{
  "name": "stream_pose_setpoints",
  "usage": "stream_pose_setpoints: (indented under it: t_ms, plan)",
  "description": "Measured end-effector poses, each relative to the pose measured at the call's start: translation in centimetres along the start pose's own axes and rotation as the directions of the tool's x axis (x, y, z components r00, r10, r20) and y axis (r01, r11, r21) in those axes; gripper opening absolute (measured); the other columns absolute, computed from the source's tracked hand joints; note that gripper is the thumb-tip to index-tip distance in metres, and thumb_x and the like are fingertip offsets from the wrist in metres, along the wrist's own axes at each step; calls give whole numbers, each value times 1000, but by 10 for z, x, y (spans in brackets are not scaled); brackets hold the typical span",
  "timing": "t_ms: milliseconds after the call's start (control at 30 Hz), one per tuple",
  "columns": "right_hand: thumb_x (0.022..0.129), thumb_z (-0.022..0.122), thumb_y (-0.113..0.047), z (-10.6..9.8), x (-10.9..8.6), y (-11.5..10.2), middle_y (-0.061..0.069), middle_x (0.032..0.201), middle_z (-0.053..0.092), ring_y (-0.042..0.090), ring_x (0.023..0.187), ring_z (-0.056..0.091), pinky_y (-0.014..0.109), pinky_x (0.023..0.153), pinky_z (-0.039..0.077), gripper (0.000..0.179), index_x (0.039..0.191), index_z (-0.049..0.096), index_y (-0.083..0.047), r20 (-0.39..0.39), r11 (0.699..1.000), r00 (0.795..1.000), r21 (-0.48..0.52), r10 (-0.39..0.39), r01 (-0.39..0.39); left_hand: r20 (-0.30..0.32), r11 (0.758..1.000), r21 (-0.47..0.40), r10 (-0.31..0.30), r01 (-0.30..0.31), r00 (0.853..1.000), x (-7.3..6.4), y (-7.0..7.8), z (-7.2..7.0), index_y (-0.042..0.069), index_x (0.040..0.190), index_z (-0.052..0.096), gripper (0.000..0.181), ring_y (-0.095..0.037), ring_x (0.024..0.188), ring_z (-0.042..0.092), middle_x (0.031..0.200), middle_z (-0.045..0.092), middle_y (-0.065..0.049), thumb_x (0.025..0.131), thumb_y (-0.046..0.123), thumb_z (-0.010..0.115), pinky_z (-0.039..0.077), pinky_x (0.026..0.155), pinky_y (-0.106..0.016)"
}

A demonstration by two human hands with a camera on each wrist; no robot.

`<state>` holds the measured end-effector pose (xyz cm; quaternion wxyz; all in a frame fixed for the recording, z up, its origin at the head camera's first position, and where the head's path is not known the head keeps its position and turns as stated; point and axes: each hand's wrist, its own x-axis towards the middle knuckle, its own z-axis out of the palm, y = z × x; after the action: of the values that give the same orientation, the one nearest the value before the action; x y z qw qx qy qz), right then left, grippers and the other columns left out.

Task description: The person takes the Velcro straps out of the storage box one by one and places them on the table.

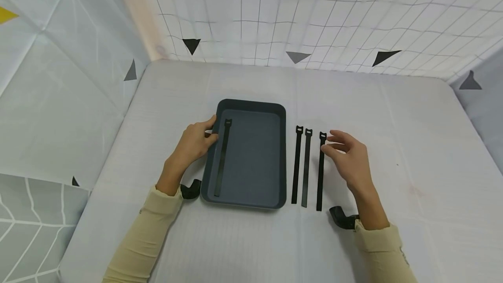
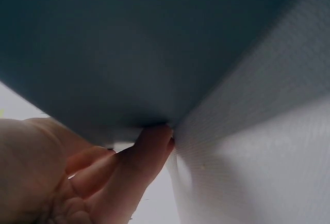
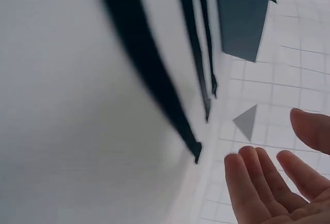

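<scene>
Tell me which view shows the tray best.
The head view: the tray shows nearly whole there, rim and inside. The left wrist view has only a dark close-up of its outer surface; the right wrist view catches just a piece of its side.

No text, label, brand, number or sign can be read in the head view or either wrist view.

The tray looks like smooth, matt plastic, the straps dull and cloth-like. The tabletop appears matt and finely ribbed; the sleeves are creased cloth.
</scene>
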<state>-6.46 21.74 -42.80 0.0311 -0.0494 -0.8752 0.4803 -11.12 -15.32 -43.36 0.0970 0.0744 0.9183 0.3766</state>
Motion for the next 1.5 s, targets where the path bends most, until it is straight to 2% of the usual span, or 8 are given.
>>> stream_pose_setpoints:
  t_ms: [100,200,300,600,933,1167,1333,1500]
  plan:
    - [93,68,-9,0,0,-7,17,126,62,30,112,61,29,89,51,47,138,55,-1,-45,998,998,31,-52,53,1,1000,-2,1,-1,1000,-1,0,0,5,153,33,62,-35,116,61,144,47,-20,99,10,61,53,89,-45]
    - [92,69,-8,1,0,-15,18,127,62,32,113,60,41,98,48,48,138,56,-1,-74,993,992,53,-104,108,2,1000,-4,-1,1,1000,0,0,0,5,153,33,62,-35,116,61,143,48,-21,99,10,61,54,88,-45]
    - [91,71,-7,2,-1,-22,17,128,62,32,115,60,47,100,46,49,138,57,-2,-83,987,987,65,-140,145,4,1000,1,-4,4,1000,0,0,0,6,153,32,62,-35,115,62,143,48,-21,99,10,61,54,87,-45]
    - [90,70,-1,11,-2,-44,10,122,62,24,111,61,37,99,48,47,135,58,-2,-104,963,979,188,-174,191,9,1000,3,-6,6,1000,0,-2,0,5,153,32,62,-36,116,61,144,47,-22,99,10,61,54,87,-45]
    - [90,69,1,25,-1,-52,10,121,62,28,109,62,26,95,49,46,134,59,0,-62,944,979,257,-197,206,12,1000,-2,-5,5,1000,2,-2,0,6,153,32,62,-35,116,61,142,49,-22,99,10,61,54,87,-45]
    - [90,70,1,29,0,-56,10,120,64,24,108,63,26,94,50,44,133,60,0,-52,942,975,251,-217,223,11,1000,0,-8,8,1000,1,-2,-1,5,153,32,62,-35,117,61,144,47,-21,99,11,61,54,88,-45]
    - [89,70,1,31,1,-60,10,120,64,26,109,63,27,94,50,44,132,61,0,-31,935,973,272,-230,229,11,1000,-4,-2,2,1000,1,-2,-1,6,154,31,62,-35,117,60,144,47,-21,99,11,61,54,87,-44]
    - [89,71,1,33,2,-64,9,119,64,27,108,63,32,96,50,43,131,61,0,-14,931,967,267,-255,249,15,1000,-3,-6,6,1000,2,-3,0,6,154,32,62,-35,117,61,142,48,-22,99,11,61,54,87,-44]
